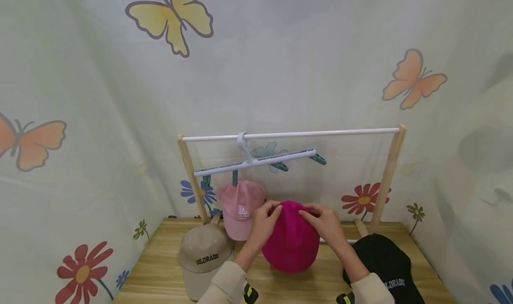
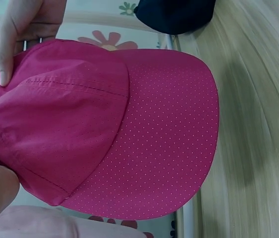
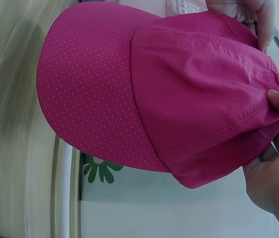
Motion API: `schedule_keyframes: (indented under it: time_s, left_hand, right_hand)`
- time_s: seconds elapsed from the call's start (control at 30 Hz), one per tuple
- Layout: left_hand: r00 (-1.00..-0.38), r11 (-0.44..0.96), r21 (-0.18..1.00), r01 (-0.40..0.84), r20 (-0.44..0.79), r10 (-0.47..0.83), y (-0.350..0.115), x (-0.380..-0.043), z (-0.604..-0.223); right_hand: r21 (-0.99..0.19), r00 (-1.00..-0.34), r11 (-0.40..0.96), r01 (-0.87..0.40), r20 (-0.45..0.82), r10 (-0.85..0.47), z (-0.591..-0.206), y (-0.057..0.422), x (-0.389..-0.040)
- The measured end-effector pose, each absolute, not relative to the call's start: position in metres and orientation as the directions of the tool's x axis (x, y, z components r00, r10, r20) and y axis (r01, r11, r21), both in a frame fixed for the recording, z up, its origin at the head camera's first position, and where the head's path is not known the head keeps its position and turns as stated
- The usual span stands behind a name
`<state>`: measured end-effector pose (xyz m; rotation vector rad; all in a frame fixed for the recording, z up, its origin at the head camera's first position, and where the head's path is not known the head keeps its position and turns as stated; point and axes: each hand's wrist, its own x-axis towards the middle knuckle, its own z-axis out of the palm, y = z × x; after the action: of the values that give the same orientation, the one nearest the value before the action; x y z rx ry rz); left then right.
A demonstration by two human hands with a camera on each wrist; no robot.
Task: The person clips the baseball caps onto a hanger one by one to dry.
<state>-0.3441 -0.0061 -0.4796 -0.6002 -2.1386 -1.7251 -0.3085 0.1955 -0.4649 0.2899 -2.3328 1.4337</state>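
While in hands [image 1: 262, 221] [image 1: 327, 222], cap [image 1: 291, 246] near hanger [image 1: 251, 162].

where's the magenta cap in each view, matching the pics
Head: magenta cap low, just right of centre.
Left wrist: left and centre, brim pointing right.
Right wrist: across the middle, brim pointing left.
Shared landmark: wood-grain tabletop, at bottom, right and left respectively.

Pale wall covering [image 1: 304, 81] rose behind wood-grained table [image 1: 150, 270] and along both sides, softly creased at left. Yellow butterfly [image 1: 173, 15] was printed high, left of centre; orange butterfly [image 1: 35, 140] showed at far left, second orange butterfly [image 1: 415, 80] at upper right. Large red flower [image 1: 82, 274] stood at lower left, smaller red flower [image 1: 363, 200] low at right. Light was soft, rather dim; grey shadows [image 1: 486, 150] blurred right side.
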Motion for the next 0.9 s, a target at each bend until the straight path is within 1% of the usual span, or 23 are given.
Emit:
schedule_keyframes:
  time_s: [0.17, 0.43, 0.77, 0.9]
  left_hand:
    - [-0.865, 0.168, 0.849, 0.501, 0.493, 0.090, -0.005, -0.346, -0.477]
    - [-0.840, 0.151, 0.826, 0.543, 0.531, 0.114, -0.010, -0.346, -0.476]
    - [-0.832, 0.186, 0.811, 0.555, 0.547, 0.097, -0.008, -0.349, -0.472]
    - [-0.826, 0.190, 0.804, 0.563, 0.556, 0.093, -0.007, -0.351, -0.470]
  right_hand:
    - [-0.803, -0.898, 0.463, -0.375, 0.439, 0.032, -0.462, 0.194, -0.313]
    - [-0.811, -0.901, 0.453, -0.369, 0.433, 0.041, -0.460, 0.190, -0.315]
    - [-0.814, -0.904, 0.459, -0.356, 0.425, 0.053, -0.456, 0.190, -0.318]
    - [-0.801, -0.895, 0.473, -0.366, 0.442, 0.056, -0.454, 0.190, -0.319]
